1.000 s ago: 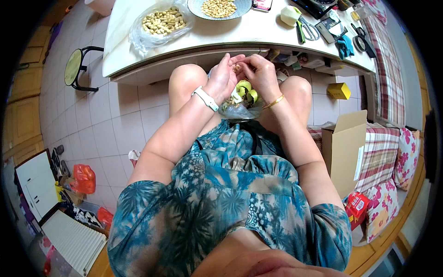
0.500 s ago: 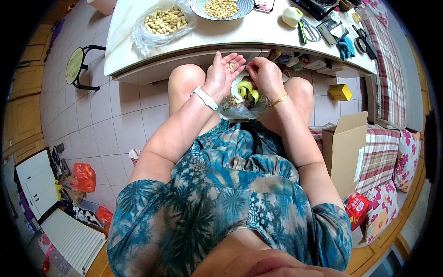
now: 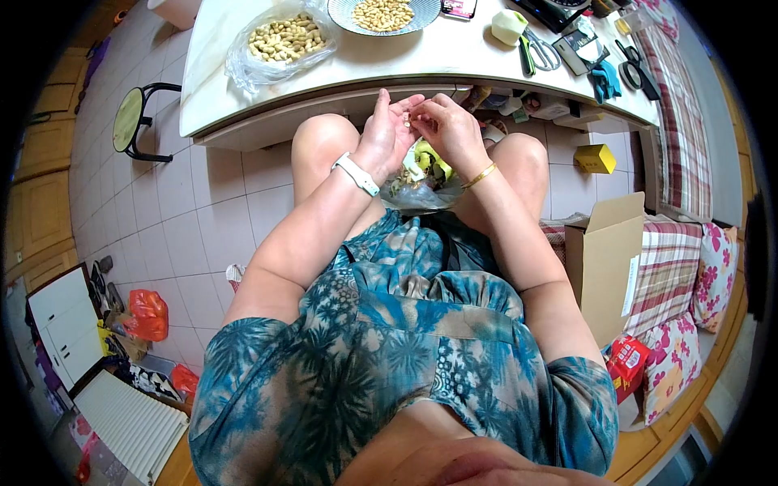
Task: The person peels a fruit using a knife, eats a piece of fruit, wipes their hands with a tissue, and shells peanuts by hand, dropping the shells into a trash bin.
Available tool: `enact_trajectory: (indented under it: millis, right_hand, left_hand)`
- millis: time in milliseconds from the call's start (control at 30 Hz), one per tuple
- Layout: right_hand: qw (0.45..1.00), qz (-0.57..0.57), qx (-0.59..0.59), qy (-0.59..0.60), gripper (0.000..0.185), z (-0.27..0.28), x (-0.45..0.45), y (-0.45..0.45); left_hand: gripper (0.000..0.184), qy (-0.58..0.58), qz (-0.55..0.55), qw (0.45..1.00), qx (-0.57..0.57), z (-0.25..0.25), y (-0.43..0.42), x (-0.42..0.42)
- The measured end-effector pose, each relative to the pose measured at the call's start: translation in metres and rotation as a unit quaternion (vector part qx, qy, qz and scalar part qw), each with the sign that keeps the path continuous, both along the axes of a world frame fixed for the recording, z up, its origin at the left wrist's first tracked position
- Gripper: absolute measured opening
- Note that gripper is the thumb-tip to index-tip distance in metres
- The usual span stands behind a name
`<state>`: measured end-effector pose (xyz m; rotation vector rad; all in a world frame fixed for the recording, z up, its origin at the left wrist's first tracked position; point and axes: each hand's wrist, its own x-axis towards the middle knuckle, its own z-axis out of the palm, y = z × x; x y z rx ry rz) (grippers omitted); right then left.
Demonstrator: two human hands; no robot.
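My left hand (image 3: 391, 134) is turned palm up, with a few shelled peanut kernels (image 3: 407, 121) cupped in it. The fingertips of my right hand (image 3: 450, 134) are pinched together at the kernels in that palm; whatever they hold is too small to make out. Below both hands, between the knees, a clear plastic bag (image 3: 417, 198) holds green peelings (image 3: 431, 166) and brownish scraps. On the table, unshelled peanuts (image 3: 285, 38) fill an open plastic bag (image 3: 243, 69). Beside it, a patterned bowl (image 3: 350, 18) contains shelled peanuts (image 3: 382, 14).
On the white table (image 3: 405, 61) are a peeled pale fruit (image 3: 508, 27), grey scissors (image 3: 543, 50), a green-handled peeler (image 3: 527, 55) and a teal cloth (image 3: 605, 81). A round stool (image 3: 130, 120) stands left. To the right are a yellow box (image 3: 596, 159) and an open carton (image 3: 604, 267).
My right hand has moved left from above the peelings, bringing its fingertips to the kernels in my left palm. My left fingers have curled in slightly. The view has shifted a little.
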<state>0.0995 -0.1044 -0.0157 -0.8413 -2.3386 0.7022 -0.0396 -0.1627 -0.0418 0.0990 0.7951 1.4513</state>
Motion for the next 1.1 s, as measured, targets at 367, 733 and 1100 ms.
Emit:
enact_trajectory:
  millis: [367, 733, 1100]
  right_hand:
    - [1.0, 0.024, -0.007, 0.001, 0.012, 0.002, -0.001, 0.0]
    - [1.0, -0.001, 0.01, -0.007, 0.012, 0.011, -0.003, -0.003]
    - [0.993, 0.002, -0.018, 0.113, 0.014, 0.038, -0.055, 0.046]
  left_hand:
    - [0.077, 0.002, 0.005, 1.0, 0.003, -0.005, -0.001, 0.0]
    - [0.075, -0.028, 0.008, 1.0, -0.009, 0.007, -0.001, 0.001]
    - [0.069, -0.022, 0.038, 0.998, -0.033, 0.012, -0.001, 0.0]
